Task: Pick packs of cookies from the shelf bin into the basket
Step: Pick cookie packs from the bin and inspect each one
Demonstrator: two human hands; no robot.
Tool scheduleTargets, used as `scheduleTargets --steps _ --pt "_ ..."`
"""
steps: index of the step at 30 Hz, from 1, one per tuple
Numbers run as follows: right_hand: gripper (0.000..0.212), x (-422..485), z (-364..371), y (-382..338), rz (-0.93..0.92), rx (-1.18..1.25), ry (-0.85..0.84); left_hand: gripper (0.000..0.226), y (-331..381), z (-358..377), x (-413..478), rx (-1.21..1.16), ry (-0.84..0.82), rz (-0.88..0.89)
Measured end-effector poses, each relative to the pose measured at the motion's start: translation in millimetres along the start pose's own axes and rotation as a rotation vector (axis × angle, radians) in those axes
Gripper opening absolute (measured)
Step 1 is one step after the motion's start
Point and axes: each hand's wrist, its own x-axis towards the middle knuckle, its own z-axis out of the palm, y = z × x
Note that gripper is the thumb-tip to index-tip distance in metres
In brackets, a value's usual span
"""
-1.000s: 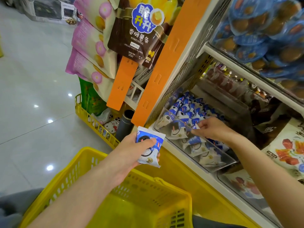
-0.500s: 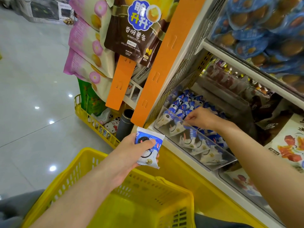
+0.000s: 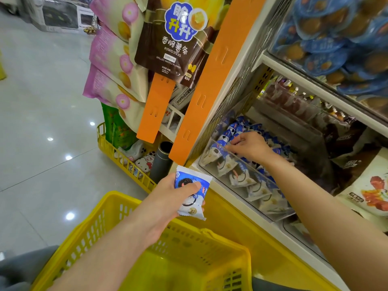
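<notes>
My left hand [image 3: 168, 196] grips a blue-and-white cookie pack [image 3: 194, 196] above the far rim of the yellow basket [image 3: 117, 223]. My right hand [image 3: 247, 147] reaches into the clear shelf bin [image 3: 270, 208], which holds several matching cookie packs [image 3: 241, 177]. Its fingers are curled down onto the packs at the bin's left end. Whether they have hold of a pack is hidden by the hand itself.
Orange hanging strips [image 3: 212, 80] with snack bags [image 3: 174, 38] stand left of the shelf. A low yellow wire rack [image 3: 123, 158] with small goods sits on the floor. Blue tubs [image 3: 336, 38] fill the shelf above; other snack packs [image 3: 369, 190] lie to the right.
My right hand has moved from the bin's front edge deeper in and leftward onto the packs. The left hand still holds its pack in about the same place.
</notes>
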Motion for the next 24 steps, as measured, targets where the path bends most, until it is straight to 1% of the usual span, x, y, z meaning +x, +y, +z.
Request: scheduleTargets --steps 2,4,6,10,12,15,16,18,20,21,22,24 --pt "0.012 2 -1 -2 0.024 -0.011 -0.042 0.032 0 0 0 0.005 0.002 -0.001" --pt "0.018 0 -5 -1 0.040 -0.045 -0.085 0.031 -1 0 1 -0.001 -0.004 -0.005" --pt "0.009 -5 -11 6 0.038 -0.062 -0.103 0.029 -1 0 1 -0.014 -0.011 -0.002" --pt "0.009 -14 -14 21 0.057 -0.133 -0.137 0.028 -3 2 4 -0.037 -0.007 0.003" --pt "0.022 -18 -13 24 0.075 -0.055 -0.129 0.027 -3 4 5 -0.059 -0.005 0.000" --pt "0.025 -28 -14 20 0.063 0.080 -0.060 0.026 -4 7 6 -0.150 0.025 -0.032" --pt "0.024 -32 -14 16 0.043 0.081 -0.009 0.027 -4 8 7 -0.166 0.032 -0.042" --pt "0.020 -47 -12 7 -0.035 0.059 0.152 0.028 -7 9 8 -0.124 0.040 -0.036" --pt "0.013 -69 -7 -6 -0.167 0.120 0.305 0.028 -11 10 9 -0.062 0.061 -0.008" --pt "0.010 -83 -3 -11 -0.235 0.185 0.335 0.028 -13 11 9 -0.039 0.067 0.006" --pt "0.008 -97 2 -17 -0.288 0.260 0.324 0.027 -16 11 10 -0.020 0.067 0.019" --pt "0.007 -124 15 -25 -0.340 0.354 0.222 0.025 -19 13 10 0.004 0.066 0.046"
